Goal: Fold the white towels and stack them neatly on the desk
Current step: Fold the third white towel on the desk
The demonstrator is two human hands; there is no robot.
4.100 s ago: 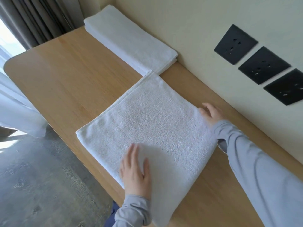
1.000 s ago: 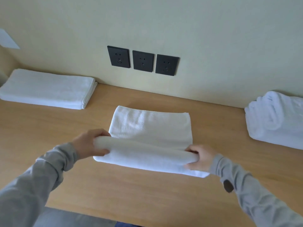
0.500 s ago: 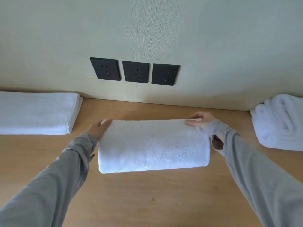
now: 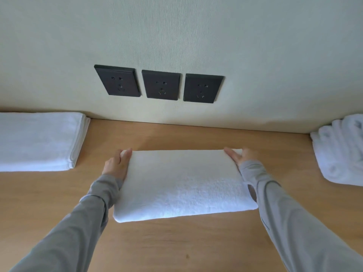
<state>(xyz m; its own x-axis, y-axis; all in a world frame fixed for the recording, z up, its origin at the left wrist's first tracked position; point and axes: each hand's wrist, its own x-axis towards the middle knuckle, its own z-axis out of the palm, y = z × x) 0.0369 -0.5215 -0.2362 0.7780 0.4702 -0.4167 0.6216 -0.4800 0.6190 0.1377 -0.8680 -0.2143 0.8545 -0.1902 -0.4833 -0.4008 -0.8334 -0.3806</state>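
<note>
A white towel (image 4: 182,185) lies folded into a thick rectangle on the wooden desk (image 4: 176,244), in the middle in front of me. My left hand (image 4: 116,165) holds its far left corner, thumb on top and a bit of cloth showing between thumb and fingers. At the far right corner my right hand (image 4: 240,157) pinches the towel the same way. A flat stack of folded white towels (image 4: 37,141) rests at the left against the wall. A heap of loose white towels (image 4: 341,150) sits at the right edge.
Three black wall sockets (image 4: 160,85) are set in the pale wall just above the desk's back edge. Bare wood shows between the middle towel and each pile, and in front of it down to the near edge.
Both hands have carried the towel's near edge over to the far edge, halving it. Since half a second ago the towel and hands have barely shifted; the view has moved closer.
</note>
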